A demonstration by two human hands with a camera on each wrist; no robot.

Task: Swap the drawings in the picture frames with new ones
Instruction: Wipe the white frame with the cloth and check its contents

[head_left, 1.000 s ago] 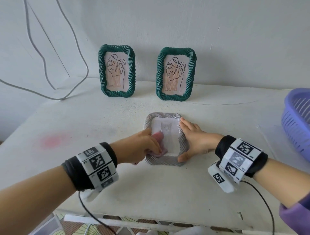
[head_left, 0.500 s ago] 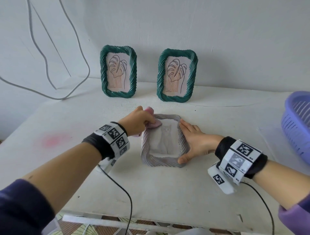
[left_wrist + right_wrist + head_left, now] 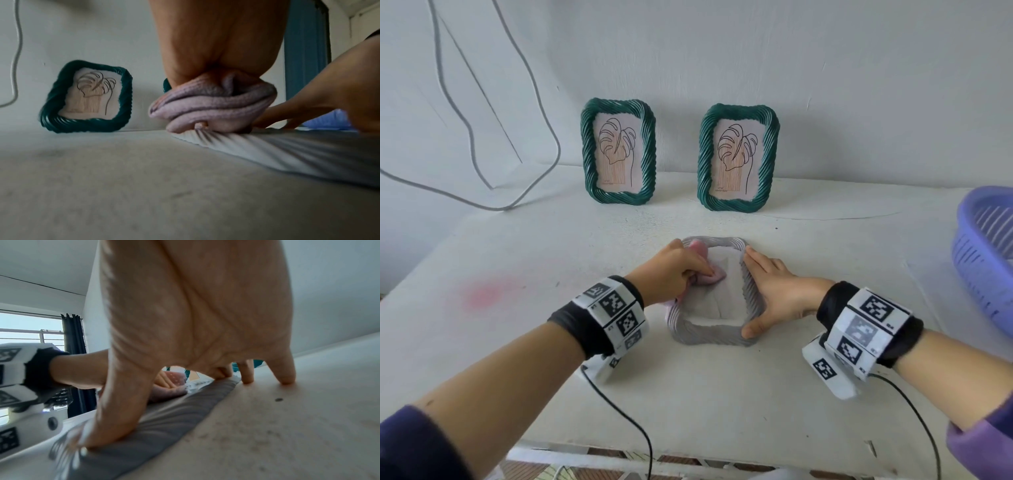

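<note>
A grey ribbed picture frame lies flat on the white table, with a pale drawing under its glass. My left hand grips a bunched pink cloth and presses it on the glass near the frame's far left corner. In the left wrist view the cloth sits on the grey frame's rim. My right hand rests flat along the frame's right side, thumb on the near right corner. Two green frames with leaf drawings stand against the wall.
A purple plastic basket sits at the table's right edge. Grey cables hang on the wall at the left. A pink stain marks the table at the left. Wrist-camera leads trail off the table's near edge.
My left hand swept the cloth from the glass's near left part up to the far left corner, then back a little onto the glass. The right hand stayed on the frame's right side.
</note>
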